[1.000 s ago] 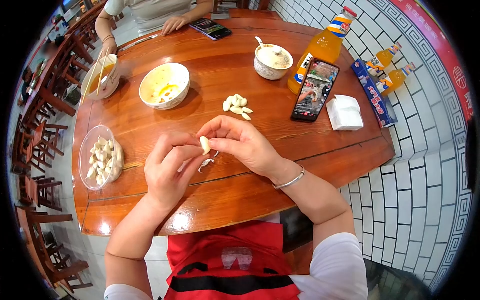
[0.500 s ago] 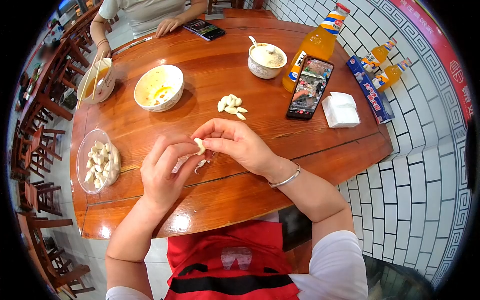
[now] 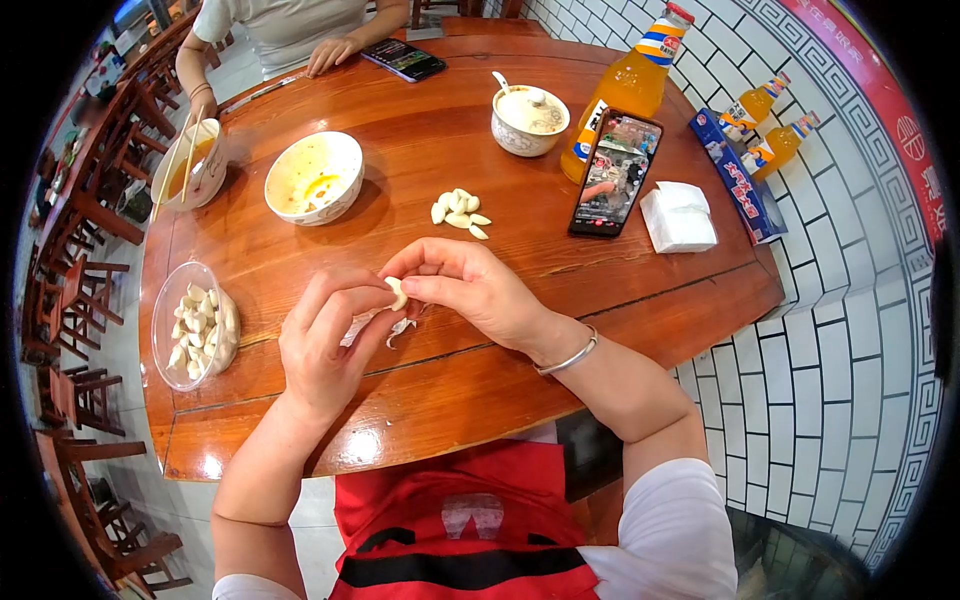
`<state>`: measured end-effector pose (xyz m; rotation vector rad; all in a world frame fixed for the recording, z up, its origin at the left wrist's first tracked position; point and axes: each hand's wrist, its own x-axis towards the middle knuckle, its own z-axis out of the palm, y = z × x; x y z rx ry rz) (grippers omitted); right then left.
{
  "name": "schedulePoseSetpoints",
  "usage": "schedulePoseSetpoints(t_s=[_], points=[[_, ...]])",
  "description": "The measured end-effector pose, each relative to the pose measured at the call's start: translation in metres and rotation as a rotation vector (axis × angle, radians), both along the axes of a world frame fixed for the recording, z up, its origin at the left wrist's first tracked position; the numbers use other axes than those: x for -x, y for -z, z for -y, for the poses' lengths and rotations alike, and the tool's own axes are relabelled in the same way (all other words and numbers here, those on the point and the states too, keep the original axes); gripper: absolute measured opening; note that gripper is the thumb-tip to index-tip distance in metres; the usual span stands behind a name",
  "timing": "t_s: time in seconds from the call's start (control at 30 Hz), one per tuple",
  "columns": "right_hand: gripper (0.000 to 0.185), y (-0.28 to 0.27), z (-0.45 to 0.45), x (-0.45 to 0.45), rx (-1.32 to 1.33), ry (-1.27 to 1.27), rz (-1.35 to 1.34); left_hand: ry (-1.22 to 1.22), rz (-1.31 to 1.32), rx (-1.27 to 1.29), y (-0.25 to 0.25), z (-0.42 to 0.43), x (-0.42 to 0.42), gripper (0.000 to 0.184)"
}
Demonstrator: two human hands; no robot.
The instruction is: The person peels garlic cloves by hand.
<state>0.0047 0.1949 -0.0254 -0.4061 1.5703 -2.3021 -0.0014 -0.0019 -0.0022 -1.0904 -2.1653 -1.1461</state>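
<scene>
A pale garlic clove (image 3: 397, 292) is pinched between the fingertips of both hands, above the near part of the table. My left hand (image 3: 328, 335) grips it from the left, with fingers curled. From the right, my right hand (image 3: 470, 290) holds it between thumb and bent fingers. Beneath the hands lie thin garlic skins (image 3: 399, 330), partly hidden. Beyond them a small pile of peeled garlic cloves (image 3: 459, 208) rests on the wood. To the left, a clear plastic tub (image 3: 233, 340) contains many more cloves (image 3: 196, 330).
On the wooden table (image 3: 430, 110) stand a used bowl (image 3: 345, 195), a bowl with chopsticks (image 3: 210, 175), a lidded bowl (image 3: 527, 140), an orange drink bottle (image 3: 640, 85), a propped phone (image 3: 615, 175) and tissues (image 3: 680, 218). Across sits another person (image 3: 290, 35) near a phone (image 3: 404, 60).
Both hands keep nearly the same pose, with the clove still between them. The view has shifted very slightly.
</scene>
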Motion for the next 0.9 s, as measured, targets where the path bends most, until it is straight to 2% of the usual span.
schedulePoseSetpoints(t_s=[0.9], points=[[0.022, -0.0013, 0.0001, -0.0004, -0.058, 0.021, 0.001, -0.005, -0.055, -0.020, 0.0022, 0.0004, 0.0014, 0.025]])
